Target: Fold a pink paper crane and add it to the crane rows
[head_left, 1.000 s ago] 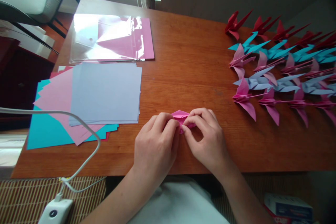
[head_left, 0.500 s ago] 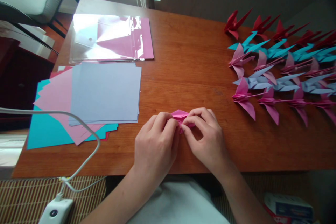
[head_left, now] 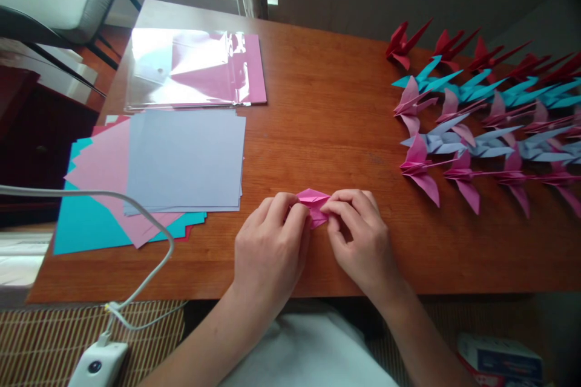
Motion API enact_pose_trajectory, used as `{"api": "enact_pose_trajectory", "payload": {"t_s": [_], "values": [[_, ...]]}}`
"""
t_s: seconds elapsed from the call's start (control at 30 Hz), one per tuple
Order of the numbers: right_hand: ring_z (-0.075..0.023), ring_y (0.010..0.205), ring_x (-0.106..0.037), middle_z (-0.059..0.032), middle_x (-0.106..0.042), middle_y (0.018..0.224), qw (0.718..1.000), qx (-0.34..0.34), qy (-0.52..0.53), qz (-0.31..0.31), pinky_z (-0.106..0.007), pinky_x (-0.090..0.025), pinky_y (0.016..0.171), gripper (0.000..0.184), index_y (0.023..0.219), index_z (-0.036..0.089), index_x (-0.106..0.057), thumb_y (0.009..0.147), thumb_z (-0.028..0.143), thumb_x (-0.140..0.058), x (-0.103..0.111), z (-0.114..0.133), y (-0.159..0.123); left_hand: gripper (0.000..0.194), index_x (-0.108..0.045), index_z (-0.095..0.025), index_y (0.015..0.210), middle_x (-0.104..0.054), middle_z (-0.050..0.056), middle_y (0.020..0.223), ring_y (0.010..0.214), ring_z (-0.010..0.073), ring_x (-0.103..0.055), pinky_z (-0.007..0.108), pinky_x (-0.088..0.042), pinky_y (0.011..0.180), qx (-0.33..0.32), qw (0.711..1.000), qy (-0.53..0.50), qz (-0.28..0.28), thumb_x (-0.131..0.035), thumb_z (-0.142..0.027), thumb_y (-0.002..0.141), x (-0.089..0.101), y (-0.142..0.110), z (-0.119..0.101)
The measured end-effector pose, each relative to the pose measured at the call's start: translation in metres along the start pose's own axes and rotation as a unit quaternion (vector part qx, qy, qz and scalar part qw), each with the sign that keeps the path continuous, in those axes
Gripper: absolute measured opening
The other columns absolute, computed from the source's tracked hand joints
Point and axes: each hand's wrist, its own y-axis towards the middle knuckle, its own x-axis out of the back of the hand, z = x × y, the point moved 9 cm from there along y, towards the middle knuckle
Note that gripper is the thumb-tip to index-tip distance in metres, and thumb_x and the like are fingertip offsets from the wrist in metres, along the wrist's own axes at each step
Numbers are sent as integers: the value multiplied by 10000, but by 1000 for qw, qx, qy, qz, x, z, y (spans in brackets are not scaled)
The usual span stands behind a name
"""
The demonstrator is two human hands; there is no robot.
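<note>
Because the folded pink paper [head_left: 316,208] is small and mostly covered by fingers, slips in its creases could be hard to spot. It lies on the tabletop [head_left: 318,115] close to the person's edge; take it as the clock's centre, with 12 o'clock pointing away from the body.

From 8 o'clock the left hand [head_left: 272,242] pinches its left side, though the fingertips are partly hidden. From 4 o'clock the right hand [head_left: 361,236] grips its right edge between thumb and fingers. If the two pull unevenly, a flap may open skewed or a crease may drift off line; pressing hard on so many layers could crumple or tear the narrow points.

Toward 9 to 10 o'clock, loose grey-blue sheets [head_left: 186,160] lie well apart from the left hand, and a white cable [head_left: 68,192] loops past their near corner. A sweep of the left forearm might catch that loop, drag the sheets, or tug the white device [head_left: 97,366] at 8 o'clock. Between 2 and 3 o'clock, the nearest magenta crane [head_left: 420,169] stands in a close row, so a wide right-hand swing could topple several together.
</note>
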Motion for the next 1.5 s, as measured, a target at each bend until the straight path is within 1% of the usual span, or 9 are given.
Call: {"api": "enact_pose_trajectory", "payload": {"t_s": [0.17, 0.37, 0.5, 0.8, 0.9, 1.0, 1.13, 1.3, 1.5], "values": [[-230, 934, -583, -64, -631, 966, 1000, 5, 8, -5, -410, -526, 854, 282, 943, 232, -651, 897, 4, -491, 2, -3, -1, 140, -620, -201, 881, -684, 44, 975, 850, 206, -597, 340, -473, 736, 1, 1000, 0, -2, -523, -188, 982, -1, 0, 0], [-244, 944, -570, -75, -615, 985, 1000, -6, -2, -3, -419, -523, 860, 115, 973, 223, -645, 921, 130, -603, 0, -2, -1, 139, -623, -197, 885, -681, 46, 976, 856, 217, -597, 352, -480, 751, -4, 1000, 8, -4, -532, -227, 986, -2, 0, -1], [-239, 939, -572, -65, -617, 981, 1000, 0, -3, -7, -410, -522, 857, 106, 958, 238, -653, 928, 144, -613, -1, -2, -1, 142, -631, -197, 905, -684, 51, 985, 859, 223, -600, 351, -483, 742, -13, 1000, 10, -6, -511, -176, 980, -1, -1, -1], [-240, 930, -574, -67, -626, 968, 1000, 9, 2, -3, -403, -518, 857, 92, 954, 226, -651, 924, 146, -618, -1, -3, -1, 283, -655, -182, 1122, -698, 76, 1072, 952, 220, -638, 345, -548, 824, -64, 996, -43, -37, -471, -51, 952, 11, -13, 6], [-251, 953, -570, -74, -639, 1002, 1000, 23, -2, -4, -423, -514, 870, 186, 1099, 227, -645, 937, 150, -595, -2, -2, -2, 328, -641, -146, 1199, -699, 120, 1170, 1055, 233, -643, 364, -559, 913, -98, 993, -41, -60, -473, -39, 938, 16, -26, -3], [-243, 960, -558, -81, -626, 1019, 999, 42, -15, 3, -415, -522, 862, 324, 1256, 245, -642, 963, 140, -552, -5, 0, -4, 404, -602, -84, 1300, -676, 150, 1306, 1189, 268, -610, 393, -531, 1014, -143, 989, -10, -33, -488, -36, 916, 10, -39, -18], [-232, 934, -534, -89, -609, 1005, 997, 62, -36, 12, -398, -528, 821, 311, 1190, 241, -715, 966, 119, -537, -8, 5, -5, 437, -584, -66, 1357, -611, 127, 1436, 1302, 306, -554, 426, -492, 1052, -163, 986, 24, -3, -508, -102, 928, 0, -49, -28], [-242, 938, -525, -108, -616, 1012, 994, 69, -78, 17, -425, -516, 824, 280, 1164, 206, -734, 958, 137, -557, -8, 10, -5, 406, -603, -84, 1350, -596, 108, 1455, 1306, 300, -569, 442, -454, 1055, -159, 985, 66, 9, -519, -185, 966, -6, -51, -31], [-296, 1154, -519, -123, -623, 1226, 990, 85, -114, 13, -496, -472, 955, 299, 1186, 235, -710, 930, 137, -592, -8, 13, -6, 406, -610, -71, 1335, -580, 145, 1462, 1302, 298, -581, 428, -457, 1028, -173, 980, 98, 17, -521, -183, 955, -6, -52, -39]]}}
